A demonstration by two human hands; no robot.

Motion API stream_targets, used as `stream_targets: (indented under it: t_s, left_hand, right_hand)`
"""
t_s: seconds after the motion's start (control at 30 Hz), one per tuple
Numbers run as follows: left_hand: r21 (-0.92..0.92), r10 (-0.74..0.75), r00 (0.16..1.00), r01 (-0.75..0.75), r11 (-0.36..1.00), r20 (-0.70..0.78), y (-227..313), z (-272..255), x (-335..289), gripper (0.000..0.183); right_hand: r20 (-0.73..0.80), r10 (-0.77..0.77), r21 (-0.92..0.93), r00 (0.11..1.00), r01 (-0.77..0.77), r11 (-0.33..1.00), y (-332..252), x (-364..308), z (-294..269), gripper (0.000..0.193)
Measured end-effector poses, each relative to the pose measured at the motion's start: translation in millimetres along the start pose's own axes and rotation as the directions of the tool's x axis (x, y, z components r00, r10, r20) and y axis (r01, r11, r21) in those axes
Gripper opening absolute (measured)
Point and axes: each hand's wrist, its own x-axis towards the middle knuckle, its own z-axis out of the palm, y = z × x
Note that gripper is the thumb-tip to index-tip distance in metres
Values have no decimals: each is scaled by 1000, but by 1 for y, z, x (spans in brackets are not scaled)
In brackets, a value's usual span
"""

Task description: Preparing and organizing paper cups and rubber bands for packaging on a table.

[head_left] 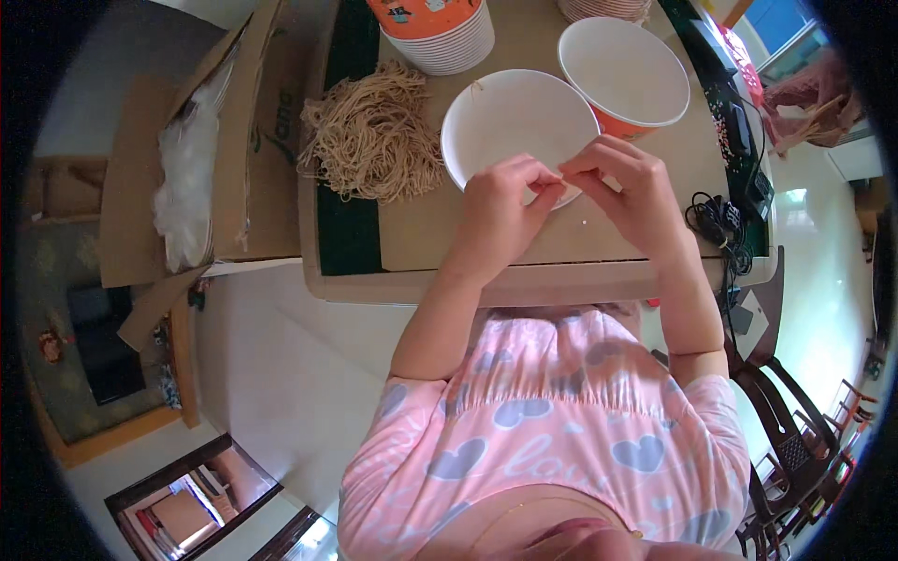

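Note:
Both my hands meet over the near rim of a round white paper tub, fingertips almost touching. My left hand pinches with thumb and forefinger, and so does my right hand. Whatever lies between their fingertips is too small to make out. A thin tan strand clings to the far inside wall of the tub; my hands cover part of its near side. Left of it lies a loose heap of tan string-like strands. Another tub, white inside and orange outside, stands just beyond my right hand.
A stack of orange-patterned paper tubs stands at the table's far side. An open cardboard box with clear plastic inside adjoins the table's left edge. Coiled black cables lie along the right edge. Dark chairs stand at the lower right.

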Motion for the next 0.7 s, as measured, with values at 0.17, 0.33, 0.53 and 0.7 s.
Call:
stream_targets:
  t_s: [0.17,0.33,0.53,0.7]
  left_hand:
    - [34,-61,997,59,998,39,3,-2,-3,7]
    - [13,-45,999,46,999,-19,0,0,-2,10]
    - [-41,-82,997,83,996,8,7,-2,0,11]
    - [-3,-81,997,81,997,-3,9,-3,0,9]
  right_hand:
    - [-125,36,-42,992,-41,998,-2,3,-17,11]
    - [19,-84,-41,996,85,996,0,9,-11,16]
    - [81,-58,-73,995,64,995,7,7,-11,13]
    - [60,-54,-151,997,63,987,8,5,-6,12]
